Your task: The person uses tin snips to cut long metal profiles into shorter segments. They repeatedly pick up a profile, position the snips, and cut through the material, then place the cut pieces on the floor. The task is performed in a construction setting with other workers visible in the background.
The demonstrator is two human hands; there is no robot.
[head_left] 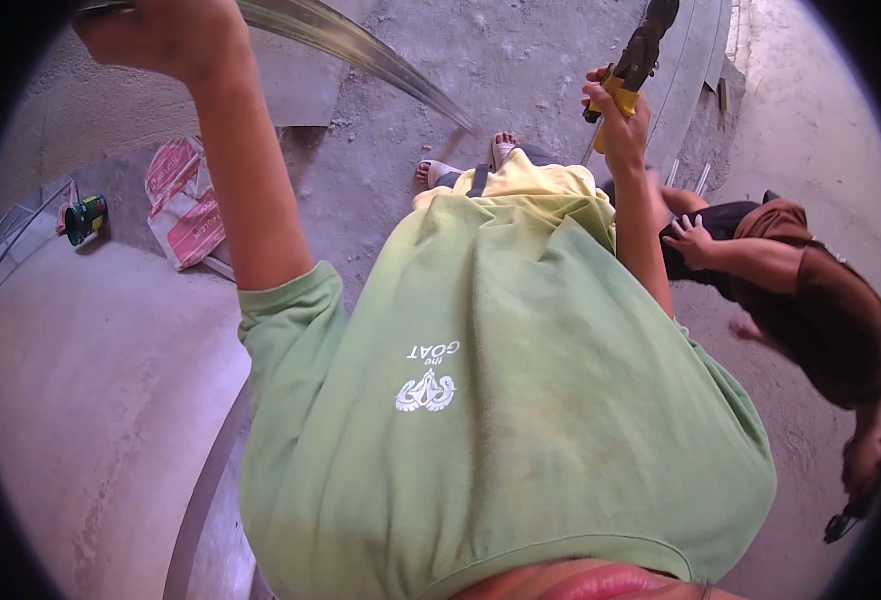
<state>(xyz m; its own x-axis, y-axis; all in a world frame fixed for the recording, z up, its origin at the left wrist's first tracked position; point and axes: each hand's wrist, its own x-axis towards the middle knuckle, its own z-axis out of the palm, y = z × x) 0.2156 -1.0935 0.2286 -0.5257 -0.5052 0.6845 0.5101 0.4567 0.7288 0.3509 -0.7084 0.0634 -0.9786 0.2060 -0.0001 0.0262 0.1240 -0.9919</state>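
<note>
At the upper left my left hand (165, 40) is closed, its fingers partly cut off by the frame's top. A long, shiny metal strip (365, 55) runs from this hand down toward the floor near my feet; the grip itself is partly hidden. My right hand (625, 130), raised at the upper right, is wrapped round the yellow-and-black handles of metal snips (640, 60). Their dark head points up and away from me. Whether the snips' jaws are apart cannot be made out.
Close on my right, another person in brown (810, 290) bends low. Long grey metal panels (695, 50) lie at the far right. On the left are a red-and-white printed sack (185, 205), a dark green object (85, 221) and thin metal rods (10, 245).
</note>
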